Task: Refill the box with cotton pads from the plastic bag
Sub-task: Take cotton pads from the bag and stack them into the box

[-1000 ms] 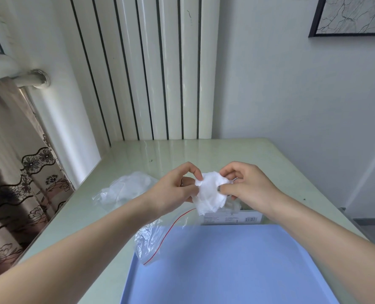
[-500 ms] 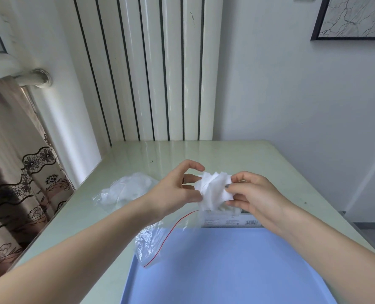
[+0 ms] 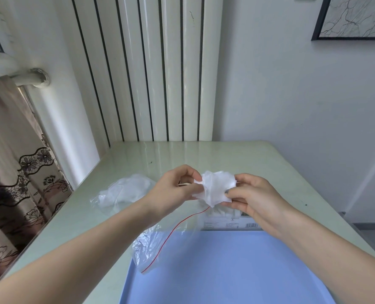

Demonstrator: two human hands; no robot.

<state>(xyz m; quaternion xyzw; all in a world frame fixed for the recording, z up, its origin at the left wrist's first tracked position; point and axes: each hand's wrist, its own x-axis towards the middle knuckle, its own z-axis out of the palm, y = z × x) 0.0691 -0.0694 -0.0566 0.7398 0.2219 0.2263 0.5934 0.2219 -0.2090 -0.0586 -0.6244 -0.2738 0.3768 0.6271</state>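
Observation:
A loose bunch of white cotton pads is held above the table between both hands. My left hand pinches its left edge and my right hand pinches its right edge. Below the pads stands the box, white with small print and a barcode, mostly hidden by my right hand and the pads. A clear plastic bag with a red zip strip lies slack under my left wrist, partly over the blue tray.
A blue tray fills the near table. A second crumpled clear bag with white contents lies to the left. The pale green table ends at a radiator and wall behind, a curtain on the left.
The bunch of pads has been spread wider and lifted slightly between the hands. My right hand has shifted to the pads' right edge.

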